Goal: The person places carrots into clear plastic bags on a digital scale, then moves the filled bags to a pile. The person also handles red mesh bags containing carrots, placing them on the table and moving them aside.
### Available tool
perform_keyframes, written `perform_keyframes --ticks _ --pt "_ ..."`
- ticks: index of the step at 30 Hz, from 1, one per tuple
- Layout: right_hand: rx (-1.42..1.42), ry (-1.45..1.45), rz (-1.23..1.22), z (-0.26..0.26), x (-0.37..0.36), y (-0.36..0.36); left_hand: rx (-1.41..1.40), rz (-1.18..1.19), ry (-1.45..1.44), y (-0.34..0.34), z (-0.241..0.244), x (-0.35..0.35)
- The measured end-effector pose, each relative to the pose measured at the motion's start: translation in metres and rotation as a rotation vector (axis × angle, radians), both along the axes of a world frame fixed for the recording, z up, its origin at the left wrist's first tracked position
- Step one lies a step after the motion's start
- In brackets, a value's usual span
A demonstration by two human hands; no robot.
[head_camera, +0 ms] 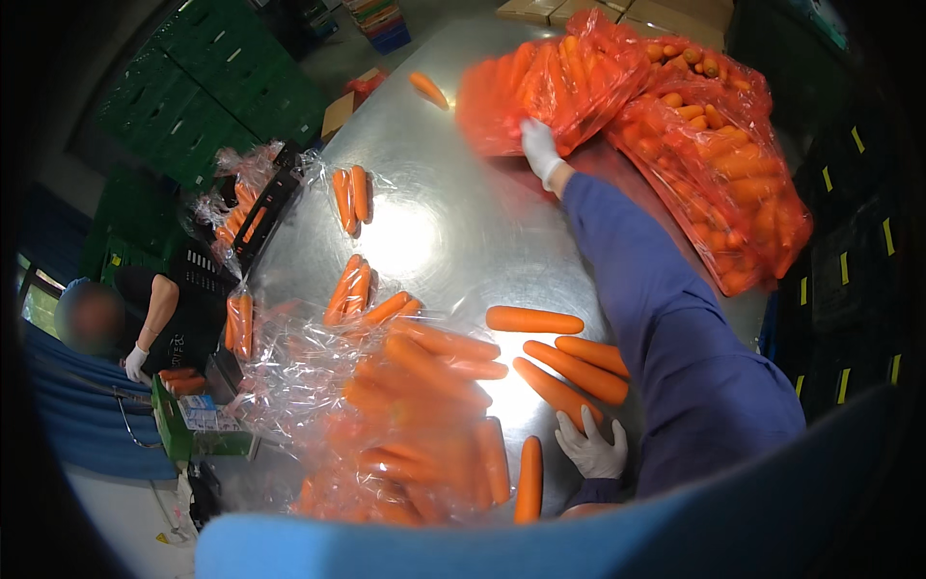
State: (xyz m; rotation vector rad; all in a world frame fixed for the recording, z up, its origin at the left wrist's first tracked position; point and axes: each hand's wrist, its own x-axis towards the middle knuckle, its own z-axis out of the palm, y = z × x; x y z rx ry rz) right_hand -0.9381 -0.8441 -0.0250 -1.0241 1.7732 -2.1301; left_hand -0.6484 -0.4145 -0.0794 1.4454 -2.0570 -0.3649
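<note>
My right hand (541, 148), in a white glove, reaches across the steel table and grips the near edge of a red plastic bag (557, 79) full of carrots. My left hand (592, 449), also gloved, rests lower down with its fingers spread. Its fingertips are at the lower end of a loose carrot (553, 391), and whether they touch it is hard to tell. More loose carrots (534, 319) lie nearby, with one carrot (529, 478) just left of that hand. A blurred heap of carrots in clear plastic bags (427, 405) covers the table's near left part.
Another red bag of carrots (731, 166) lies at the right edge of the steel table (463, 239). Bagged carrots (351, 197) sit left of centre. A black crate (268, 210) stands at the left edge. Beyond it, a co-worker (155, 311) is beside a green box (170, 423).
</note>
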Motion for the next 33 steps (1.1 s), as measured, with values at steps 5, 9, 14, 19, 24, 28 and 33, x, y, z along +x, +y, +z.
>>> perform_keyframes --ticks 5,9,14,19,24,28,33 --pt "-0.374 -0.923 0.360 -0.007 0.027 0.099 -0.185 0.029 -0.013 -0.010 -0.008 0.014" --pt "-0.200 -0.453 0.367 -0.002 -0.030 0.201 0.075 -0.023 -0.050 0.016 0.019 0.003" --pt "-0.010 -0.295 0.408 0.067 0.008 0.314 0.056 0.004 -0.017 0.013 0.011 0.010" --pt "0.255 -0.027 0.421 0.100 0.033 0.407 0.039 -0.017 0.002 0.015 0.012 0.002" --pt "0.519 0.176 0.520 0.099 0.050 0.485 0.009 0.003 -0.057 0.017 0.007 0.005" --pt "0.803 0.194 0.544 0.056 0.045 0.526 -0.036 0.033 0.046 0.018 0.005 0.008" --pt "0.991 0.898 0.419 -0.023 0.067 0.508 -0.035 0.050 0.043 0.026 0.011 0.002"
